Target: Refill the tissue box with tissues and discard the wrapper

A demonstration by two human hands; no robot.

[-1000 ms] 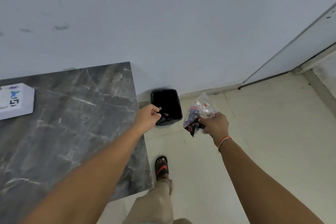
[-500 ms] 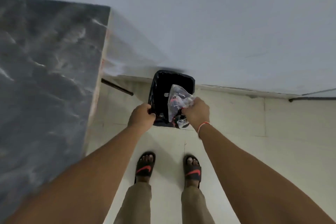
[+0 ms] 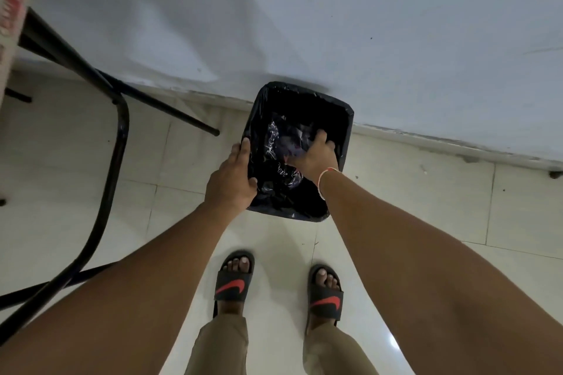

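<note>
Looking straight down, we see one black bin [image 3: 341, 119] on the tiled floor [image 3: 426, 207], its far edge close against the white wall [image 3: 365, 24]. A black liner covers its rim and inside.

Our left hand [image 3: 231, 179] grips the bin's near-left rim: the thumb hooks over the edge into the opening and the fingers wrap the outside wall, so this hand is clamped on the bin. Our right hand [image 3: 315, 154] reaches down inside the bin, knuckles up, fingers curled onto one crumpled clear wrapper [image 3: 275, 146]. We cannot tell whether those fingers actually pinch the plastic or merely press it down, since the fingertips are hidden. The wrapper lies wholly within the bin, toward its left and middle, with faint printing showing through the creases. One thin orange band [image 3: 327, 172] circles the right wrist.

Below the bin we count two feet in two black slides with red marks, the left slide [image 3: 233, 278] and the right slide [image 3: 326, 294], both flat on the floor, with khaki trouser legs [image 3: 222, 341] above them. At the far left, black metal legs [image 3: 118, 161] of the surface stand on the floor; a strip of its pale edge [image 3: 12, 9] shows in the upper corner. No tissue box is in view.
</note>
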